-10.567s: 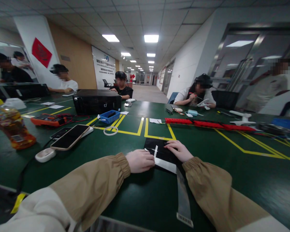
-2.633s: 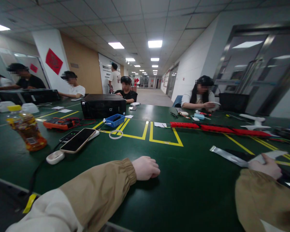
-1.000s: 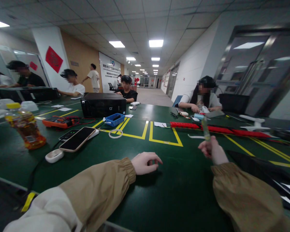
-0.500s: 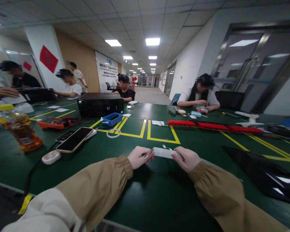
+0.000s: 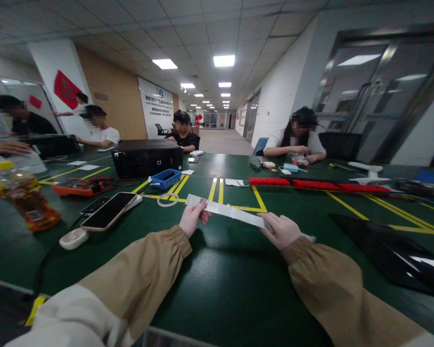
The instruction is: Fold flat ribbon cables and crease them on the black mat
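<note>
Lowest in the frame, your two tan sleeves reach in from the bottom corners over the green table (image 5: 217, 289). Just below centre, your left hand (image 5: 191, 219) has its fingers (image 5: 202, 208) pinched shut on the left end of a pale flat ribbon strip (image 5: 228, 211). Your right hand (image 5: 282, 231) has its fingers closed on the same strip near its other end, and a short stub shows past the wrist. The strip runs taut between your hands, held above the table and tilting down to the right.

At lower right a black panel (image 5: 383, 246) lies flat on the table, well apart from your hands. To the left sit a white case (image 5: 73, 238), a phone (image 5: 108, 210) lying face up and a ring of tape (image 5: 167, 199). An amber bottle (image 5: 23, 196) stands at the left edge. Farther back are a blue tray (image 5: 165, 178), a black box (image 5: 146, 157) and a red power strip (image 5: 311, 184). Other people sit along the far side of the table.
</note>
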`<action>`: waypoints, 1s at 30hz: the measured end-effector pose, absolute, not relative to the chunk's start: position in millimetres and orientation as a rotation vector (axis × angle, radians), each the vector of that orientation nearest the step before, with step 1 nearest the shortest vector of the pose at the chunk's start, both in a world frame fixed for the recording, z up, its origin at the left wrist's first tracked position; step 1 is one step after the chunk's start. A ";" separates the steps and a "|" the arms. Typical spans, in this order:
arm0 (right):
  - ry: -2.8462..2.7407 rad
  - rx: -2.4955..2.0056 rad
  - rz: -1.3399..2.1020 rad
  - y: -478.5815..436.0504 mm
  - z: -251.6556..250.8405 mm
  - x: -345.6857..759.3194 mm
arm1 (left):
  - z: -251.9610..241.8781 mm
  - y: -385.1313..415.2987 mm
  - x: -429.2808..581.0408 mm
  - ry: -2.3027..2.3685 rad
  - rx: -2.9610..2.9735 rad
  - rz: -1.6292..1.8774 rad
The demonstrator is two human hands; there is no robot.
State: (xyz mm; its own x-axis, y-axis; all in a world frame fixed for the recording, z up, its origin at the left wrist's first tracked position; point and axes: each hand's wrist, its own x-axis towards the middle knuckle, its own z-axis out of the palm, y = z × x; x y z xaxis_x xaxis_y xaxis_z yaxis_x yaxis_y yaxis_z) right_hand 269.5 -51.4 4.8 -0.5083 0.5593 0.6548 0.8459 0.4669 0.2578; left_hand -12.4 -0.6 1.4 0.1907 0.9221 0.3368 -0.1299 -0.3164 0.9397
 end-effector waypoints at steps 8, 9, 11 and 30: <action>-2.120 -1.117 -0.928 -50.4 6.3 264.8 | -3.4 8.4 -16.0 0.851 1.443 1.296; -2.099 -1.128 -0.955 -50.3 6.2 264.6 | -4.6 7.8 -14.7 0.844 1.446 1.284; -2.054 -1.156 -1.003 -50.9 6.6 264.7 | -6.8 6.6 -12.6 0.825 1.455 1.260; -2.078 -1.862 -0.797 -52.8 0.2 257.1 | -9.0 -0.6 -10.2 0.765 1.524 1.123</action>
State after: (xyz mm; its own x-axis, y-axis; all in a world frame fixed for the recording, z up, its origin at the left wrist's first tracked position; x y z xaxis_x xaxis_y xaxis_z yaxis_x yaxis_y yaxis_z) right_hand 257.1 -52.8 0.2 -0.1595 0.8405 0.5178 0.9711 0.0395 0.2352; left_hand -10.2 -0.6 -9.0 0.3561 0.8966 0.2632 -0.0838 -0.2499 0.9646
